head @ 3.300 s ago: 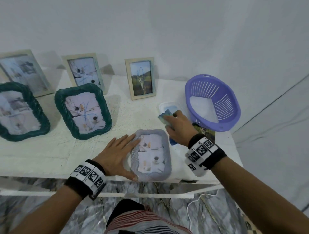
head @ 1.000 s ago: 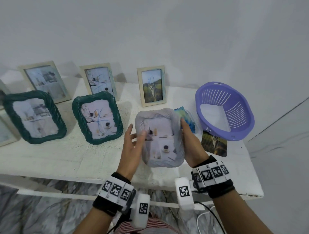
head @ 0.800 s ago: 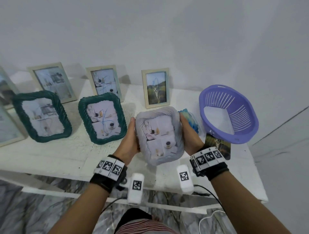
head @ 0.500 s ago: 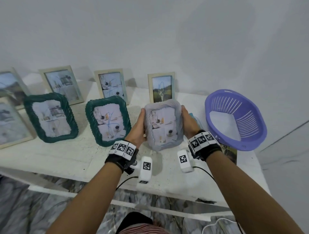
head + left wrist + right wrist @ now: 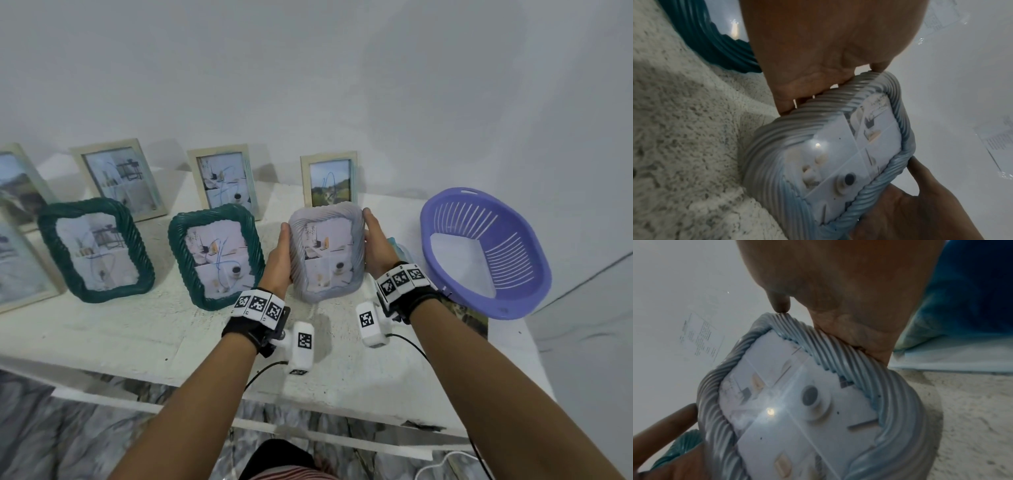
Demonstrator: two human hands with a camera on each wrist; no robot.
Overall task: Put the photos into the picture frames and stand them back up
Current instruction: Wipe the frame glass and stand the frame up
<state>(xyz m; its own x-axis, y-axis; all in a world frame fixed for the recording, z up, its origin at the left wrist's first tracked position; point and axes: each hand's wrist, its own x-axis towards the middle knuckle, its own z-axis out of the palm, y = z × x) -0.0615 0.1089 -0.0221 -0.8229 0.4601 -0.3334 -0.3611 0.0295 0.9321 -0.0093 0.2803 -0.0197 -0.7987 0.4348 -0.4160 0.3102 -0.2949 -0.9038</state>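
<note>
A person stands a grey rope-pattern frame [image 5: 327,253] on a white desk [image 5: 144,335], the left hand [image 5: 279,263] and right hand [image 5: 375,250] pressed to its two long sides. The frame sits squarely between the hands, neither nearer than the other, its long axis running up and down and its top tipped slightly back toward the far wall. Its photo [image 5: 327,255] faces the person. Each grip is a flat clasp: palm against the twisted border, the thumb on the front edge, the rest of the fingers hidden behind the frame. From the left wrist view the bottom corner appears to touch the desk, though whether the frame yet bears its own weight cannot be told; the back stand is out of sight. To the left, just beside it, stands a green rope-pattern frame [image 5: 217,255] and farther left a second green frame [image 5: 96,250]; cream frames line the far wall, one [image 5: 329,180] directly behind the grey one. A purple basket [image 5: 484,253] sits at the right, with a loose photo [image 5: 471,317] lying partly under its near rim. The release looks to depend on the tilt holding once both palms open outward.
</note>
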